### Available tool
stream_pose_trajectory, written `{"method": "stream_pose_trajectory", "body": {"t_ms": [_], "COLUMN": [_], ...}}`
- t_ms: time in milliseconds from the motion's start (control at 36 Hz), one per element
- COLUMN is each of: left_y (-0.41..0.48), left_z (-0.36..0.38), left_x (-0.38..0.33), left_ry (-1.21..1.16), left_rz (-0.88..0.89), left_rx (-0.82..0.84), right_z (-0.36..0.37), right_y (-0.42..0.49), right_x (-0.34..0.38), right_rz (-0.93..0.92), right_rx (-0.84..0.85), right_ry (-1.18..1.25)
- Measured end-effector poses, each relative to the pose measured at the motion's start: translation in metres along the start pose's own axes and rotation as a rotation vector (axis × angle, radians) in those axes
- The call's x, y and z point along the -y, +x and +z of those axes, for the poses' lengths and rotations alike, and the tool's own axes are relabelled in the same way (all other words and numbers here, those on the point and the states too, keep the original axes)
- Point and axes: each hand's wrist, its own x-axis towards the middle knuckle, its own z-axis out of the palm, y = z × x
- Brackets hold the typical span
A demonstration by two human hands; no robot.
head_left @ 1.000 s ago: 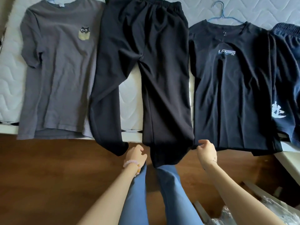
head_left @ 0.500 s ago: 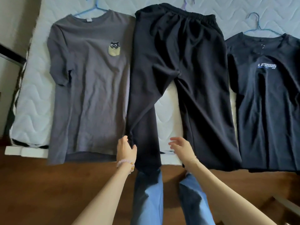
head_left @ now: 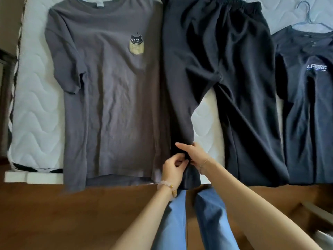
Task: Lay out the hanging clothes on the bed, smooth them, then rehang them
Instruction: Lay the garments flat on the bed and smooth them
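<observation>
Wood floor (head_left: 54, 217) nearest. Left hand (head_left: 172, 167) pinched lower leg of black trousers (head_left: 216, 69); right hand (head_left: 195, 154) lay across same leg, fingers straight. Trousers lay flat on bed (head_left: 36, 109), legs spread, cuffs over edge. Beside them: grey T-shirt (head_left: 111, 105), cat-in-pocket print; navy T-shirt (head_left: 310, 114), blurred white lettering, seemingly "LI-NING"; blue hanger (head_left: 306, 17) at its collar.

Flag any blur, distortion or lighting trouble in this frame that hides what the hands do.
Head view: wide-angle bend bows the mattress edge and the sides of the grey T-shirt; soft daylight, no glare; the black trousers go near-featureless by the hands; a smear at the shirt hem beside the left hand; the right hand reads clearly.
</observation>
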Motion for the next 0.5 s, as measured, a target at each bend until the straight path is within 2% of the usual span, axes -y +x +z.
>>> {"method": "stream_pose_trajectory", "body": {"t_ms": [83,167,250,306,389,444,500], "left_y": [0.002,0.010,0.024,0.034,0.043,0.049,0.056], "left_z": [0.006,0.001,-0.007,-0.008,0.000,0.011,0.022], "left_x": [0.001,0.005,0.004,-0.002,-0.020,-0.029,-0.036], "left_ry": [-0.042,-0.033,-0.090,-0.188,-0.308,-0.251,-0.125], "left_rz": [0.014,0.017,-0.053,-0.122,-0.204,-0.205,-0.168], "left_rx": [0.080,-0.041,-0.145,-0.099,0.053,0.081,0.033], "right_z": [-0.017,-0.041,-0.066,-0.081,-0.096,-0.100,-0.101], "right_y": [-0.002,-0.007,-0.014,-0.020,-0.027,-0.031,-0.032], "right_x": [0.004,0.011,0.016,0.018,0.021,0.023,0.024], "right_rz": [0.010,0.043,0.045,0.045,0.069,0.100,0.116], "right_rx": [-0.097,-0.087,-0.031,0.012,0.051,0.069,0.089], "right_ry": [0.104,0.207,0.273,0.334,0.384,0.375,0.351]}}
